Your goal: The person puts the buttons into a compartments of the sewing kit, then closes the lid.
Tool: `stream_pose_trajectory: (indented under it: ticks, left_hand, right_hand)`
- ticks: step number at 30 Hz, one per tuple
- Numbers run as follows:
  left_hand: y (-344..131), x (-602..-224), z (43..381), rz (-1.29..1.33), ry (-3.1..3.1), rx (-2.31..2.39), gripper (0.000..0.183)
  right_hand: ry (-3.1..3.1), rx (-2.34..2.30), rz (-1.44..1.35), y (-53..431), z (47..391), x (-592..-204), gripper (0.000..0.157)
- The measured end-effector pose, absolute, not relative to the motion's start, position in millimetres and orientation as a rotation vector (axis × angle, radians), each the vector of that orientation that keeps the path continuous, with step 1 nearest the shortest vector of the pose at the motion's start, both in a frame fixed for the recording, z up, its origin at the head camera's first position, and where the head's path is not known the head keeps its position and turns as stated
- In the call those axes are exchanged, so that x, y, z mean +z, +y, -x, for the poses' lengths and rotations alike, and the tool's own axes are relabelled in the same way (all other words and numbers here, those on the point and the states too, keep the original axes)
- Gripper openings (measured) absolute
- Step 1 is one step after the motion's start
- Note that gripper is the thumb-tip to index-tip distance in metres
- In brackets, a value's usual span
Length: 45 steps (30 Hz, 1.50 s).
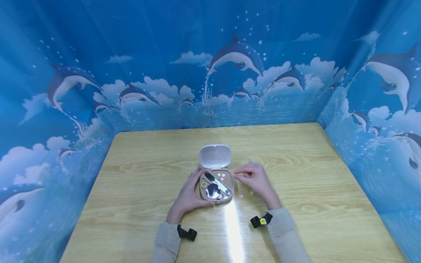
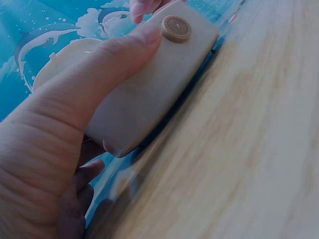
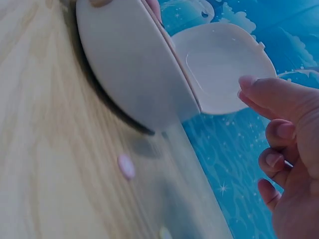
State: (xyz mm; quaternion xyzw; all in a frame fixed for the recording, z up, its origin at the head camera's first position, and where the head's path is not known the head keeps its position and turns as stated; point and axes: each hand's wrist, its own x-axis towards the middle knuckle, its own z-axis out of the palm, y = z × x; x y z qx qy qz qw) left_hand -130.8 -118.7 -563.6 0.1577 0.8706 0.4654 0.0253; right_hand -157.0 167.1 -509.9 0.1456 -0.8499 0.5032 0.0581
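Observation:
A small tan case (image 1: 232, 190) stands on the table with its whitish lid (image 1: 215, 155) raised. Inside lie several white tablets (image 1: 223, 175), a long black-and-silver piece (image 1: 221, 185), a shiny dark round disc (image 1: 213, 190) and a gold ring (image 1: 204, 185). My left hand (image 1: 190, 193) grips the case from the left, its thumb along the front beside a round button-shaped catch (image 2: 177, 28). Just off the case's right edge is my right hand (image 1: 258, 179), thumb and forefinger tips brought close together and the other fingers curled. I cannot tell whether something small is between those tips.
Two small pale tablets lie on the wooden table (image 1: 148, 175) right of the case, a pinkish one (image 1: 241, 196) and a whiter one (image 1: 251, 192). A blue dolphin-print curtain (image 1: 158, 54) surrounds the table's back and sides. Both wrists wear black camera mounts.

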Motion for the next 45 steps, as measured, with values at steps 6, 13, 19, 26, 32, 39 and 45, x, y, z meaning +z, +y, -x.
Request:
stream_pose_trajectory:
  ticks: [6,13,19,26,32,39,45]
  left_hand:
    - [-119,-563,131,-0.475,2.684,1.439,0.128]
    - [-119,-563,131,-0.468,2.683,1.427,0.127]
    - [-119,-564,131,-0.463,2.681,1.426,0.128]
    - [-119,-566,131,-0.471,2.681,1.43,0.128]
    - [-119,-566,132,-0.479,2.685,1.439,0.129]
    - [-119,-564,132,-0.49,2.687,1.431,0.128]
    - [-119,-560,131,-0.485,2.681,1.43,0.128]
  right_hand:
    - [-2.58,1.506,-0.394,179,152,-514,0.011]
    - [-2.554,1.524,-0.363,198,149,-516,0.011]
    - [-2.537,1.52,-0.328,216,144,-524,0.011]
    - [-2.57,1.527,-0.251,234,135,-534,0.009]
    - [-2.608,1.519,-0.21,243,128,-541,0.008]
    - [-2.627,1.506,-0.259,248,122,-548,0.009]
    - [-2.609,1.469,-0.364,255,118,-561,0.013]
